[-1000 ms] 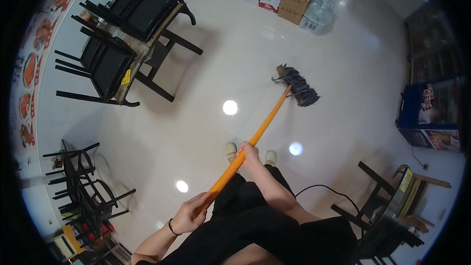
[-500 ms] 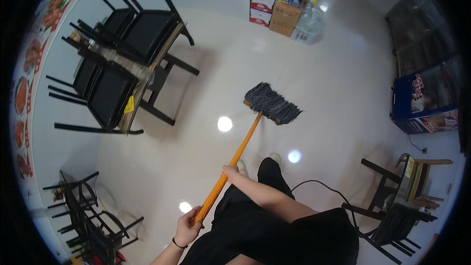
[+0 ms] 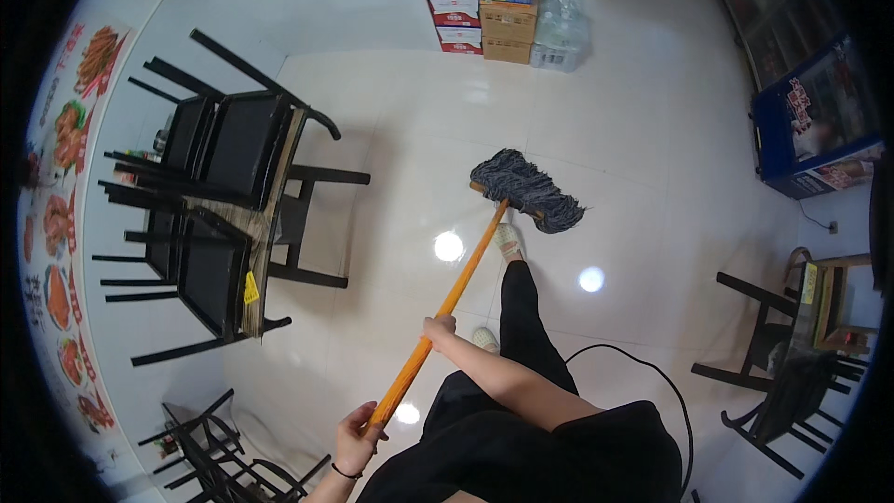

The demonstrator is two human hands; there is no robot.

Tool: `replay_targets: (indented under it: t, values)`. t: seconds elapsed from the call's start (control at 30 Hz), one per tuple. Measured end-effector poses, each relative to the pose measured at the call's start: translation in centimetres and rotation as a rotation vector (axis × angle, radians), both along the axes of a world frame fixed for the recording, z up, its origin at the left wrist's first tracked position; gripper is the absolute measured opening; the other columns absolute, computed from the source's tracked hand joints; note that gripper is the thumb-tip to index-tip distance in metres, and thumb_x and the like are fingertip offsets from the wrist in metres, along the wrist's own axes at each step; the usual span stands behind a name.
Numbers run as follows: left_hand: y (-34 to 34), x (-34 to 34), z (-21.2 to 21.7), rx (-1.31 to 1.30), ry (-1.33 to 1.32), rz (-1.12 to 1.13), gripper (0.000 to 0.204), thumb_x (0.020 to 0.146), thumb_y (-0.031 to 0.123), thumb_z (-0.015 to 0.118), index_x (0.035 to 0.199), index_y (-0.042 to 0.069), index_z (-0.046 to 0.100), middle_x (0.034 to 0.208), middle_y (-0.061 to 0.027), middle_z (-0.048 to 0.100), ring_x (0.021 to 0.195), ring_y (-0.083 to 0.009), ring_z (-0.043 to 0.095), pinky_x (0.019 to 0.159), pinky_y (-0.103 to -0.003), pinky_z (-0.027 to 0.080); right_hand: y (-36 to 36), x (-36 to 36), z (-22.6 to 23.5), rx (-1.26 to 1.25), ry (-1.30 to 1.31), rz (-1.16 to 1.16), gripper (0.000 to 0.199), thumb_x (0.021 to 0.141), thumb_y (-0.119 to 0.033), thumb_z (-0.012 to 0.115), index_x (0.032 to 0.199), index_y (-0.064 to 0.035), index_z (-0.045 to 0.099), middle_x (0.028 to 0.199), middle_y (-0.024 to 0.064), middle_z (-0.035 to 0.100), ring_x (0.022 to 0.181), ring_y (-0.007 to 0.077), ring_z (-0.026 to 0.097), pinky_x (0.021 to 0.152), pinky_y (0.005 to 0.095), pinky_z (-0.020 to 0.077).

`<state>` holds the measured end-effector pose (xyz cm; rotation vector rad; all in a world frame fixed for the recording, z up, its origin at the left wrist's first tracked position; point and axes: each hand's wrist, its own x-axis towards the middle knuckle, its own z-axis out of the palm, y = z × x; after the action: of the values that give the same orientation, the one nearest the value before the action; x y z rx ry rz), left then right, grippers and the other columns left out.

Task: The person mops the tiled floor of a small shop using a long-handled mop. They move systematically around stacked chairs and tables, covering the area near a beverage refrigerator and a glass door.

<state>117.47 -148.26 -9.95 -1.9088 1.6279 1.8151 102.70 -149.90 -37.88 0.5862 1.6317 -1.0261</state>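
A mop (image 3: 458,290) with an orange pole slants away from me, its dark grey string head (image 3: 527,188) flat on the pale tiled floor (image 3: 624,242). Near the pole's end my left hand (image 3: 356,441) is closed round it, a thin dark band at the wrist. Higher on the pole my right hand (image 3: 439,330) wraps it too, the forearm crossing in front of my body. One of my light shoes (image 3: 507,241) stands just behind the mop head; the other shoe (image 3: 485,340) is further back.
At left, black chairs (image 3: 247,149) rest upturned on a table (image 3: 270,214); more chairs (image 3: 219,452) stand lower left. Stacked boxes (image 3: 453,0) and wrapped bottles (image 3: 561,30) stand at the far wall. A blue-fronted fridge (image 3: 819,121) is at right, above another table with chairs (image 3: 773,345). A black cable (image 3: 678,391) trails beside me.
One foot has stepped forward to just behind the mop head. The view has shifted, so the left table sits lower in it. Both hands keep their grip on the pole.
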Motion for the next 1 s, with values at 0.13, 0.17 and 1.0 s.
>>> replay_targets:
  t: [0.13, 0.17, 1.0]
  values:
    - [-6.3, -3.9, -0.5, -0.03, -0.046, -0.068, 0.032, 0.074, 0.002, 0.055, 0.104, -0.006, 0.048, 0.081, -0.0115, 0.058, 0.054, -0.0128, 0.057, 0.035, -0.019, 0.039, -5.6, -5.0, 1.6, -0.016, -0.048, -0.031, 0.034, 0.068, -0.001, 0.05, 0.093, 0.0109, 0.03, 0.085, 0.0225, 0.047, 0.064, 0.0288, 0.055, 0.049, 0.0344, 0.0507]
    - [-8.2, -5.3, -0.4, -0.033, -0.082, -0.094, 0.032, 0.074, 0.003, 0.055, 0.103, -0.007, 0.048, 0.079, -0.0108, 0.058, 0.053, -0.0122, 0.057, 0.035, -0.019, 0.039, -7.2, -6.2, 1.6, -0.025, -0.081, -0.033, 0.042, 0.068, -0.002, 0.05, 0.099, 0.011, 0.025, 0.096, 0.0254, 0.045, 0.074, 0.0306, 0.057, 0.054, 0.0346, 0.0524]
    - [-40.2, -44.5, 4.2, -0.606, 0.265, -1.198, 0.029, 0.068, 0.0, 0.056, 0.097, -0.002, 0.054, 0.091, -0.0158, 0.058, 0.068, -0.0274, 0.058, 0.062, -0.029, 0.047, -28.0, -46.9, 7.3, -0.502, -0.118, -0.988, 0.009, 0.074, -0.003, 0.041, 0.067, -0.0055, 0.035, 0.053, 0.0036, 0.037, 0.044, 0.0151, 0.036, 0.042, 0.0279, 0.0383]
